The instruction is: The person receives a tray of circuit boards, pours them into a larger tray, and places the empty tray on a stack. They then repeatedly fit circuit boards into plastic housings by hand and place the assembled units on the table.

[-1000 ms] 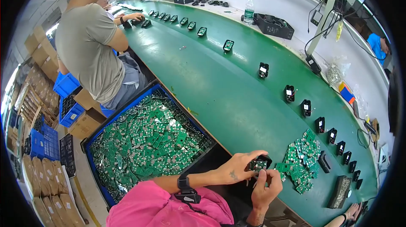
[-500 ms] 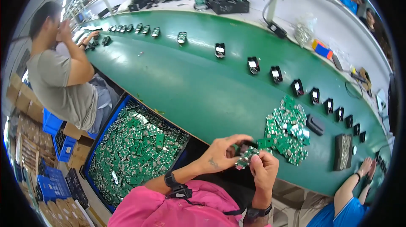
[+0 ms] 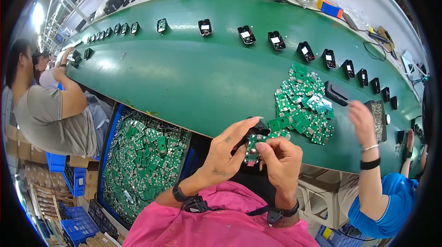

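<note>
In front of my chest, my left hand [image 3: 217,157] is closed around a black plastic housing [image 3: 258,128], mostly hidden by the fingers. Between thumb and fingers, my right hand [image 3: 282,158] pinches a small green circuit board [image 3: 252,148] with a red part at its lower end. The board is right against the housing; whether it is partly inside cannot be made out. Just beyond my hands, a loose pile of green circuit boards [image 3: 301,97] lies on the green table [image 3: 193,81].
Black housings [image 3: 275,40] stand in a curved row along the table. A big blue-rimmed bin [image 3: 110,148] of boards is at my left. On the right, a co-worker's hand [image 3: 361,118] reaches near a dark oblong case [image 3: 337,93] and a box of small parts [image 3: 378,120]. Another person stands left.
The view has shifted, so the table sits higher. The board in my hands now points more upright. At right, the co-worker's arm has lifted and reached in toward the dark case.
</note>
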{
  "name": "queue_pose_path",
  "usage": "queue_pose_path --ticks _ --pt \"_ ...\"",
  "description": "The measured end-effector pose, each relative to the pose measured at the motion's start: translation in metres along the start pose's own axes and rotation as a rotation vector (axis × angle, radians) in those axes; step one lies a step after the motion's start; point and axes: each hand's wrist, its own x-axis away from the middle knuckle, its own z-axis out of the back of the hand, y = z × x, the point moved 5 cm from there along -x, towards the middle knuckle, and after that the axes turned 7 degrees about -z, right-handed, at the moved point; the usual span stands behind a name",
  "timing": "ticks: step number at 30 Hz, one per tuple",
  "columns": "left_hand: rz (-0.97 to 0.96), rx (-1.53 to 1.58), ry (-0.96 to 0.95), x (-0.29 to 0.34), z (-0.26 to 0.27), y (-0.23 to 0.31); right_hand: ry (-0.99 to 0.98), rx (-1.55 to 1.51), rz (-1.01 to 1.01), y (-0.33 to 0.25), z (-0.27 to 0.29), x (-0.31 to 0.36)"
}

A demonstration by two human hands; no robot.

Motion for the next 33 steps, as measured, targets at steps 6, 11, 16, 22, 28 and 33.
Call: queue_pose_path --ticks 6,11,16,22,28,33 --pt "0.063 -0.066 -0.052 0.003 0.005 -0.003 0.013 0.067 0.019 0.005 -0.003 0.001" --pt "0.172 0.095 -0.029 0.013 -0.001 -0.019 0.06 0.005 -0.016 0.013 -0.006 0.001" --pt "0.304 0.418 -0.038 0.021 -0.006 -0.027 0.025 0.008 -0.078 0.014 -0.006 0.003" --pt "0.299 0.365 -0.061 0.02 -0.009 -0.025 -0.067 -0.206 -0.104 0.01 -0.008 0.008" --pt "0.376 0.204 -0.07 0.018 -0.007 -0.021 0.003 0.031 -0.083 0.011 -0.002 0.002" --pt "0.265 0.251 -0.047 0.011 -0.012 -0.022 0.109 0.065 -0.058 0.012 0.0 0.003"
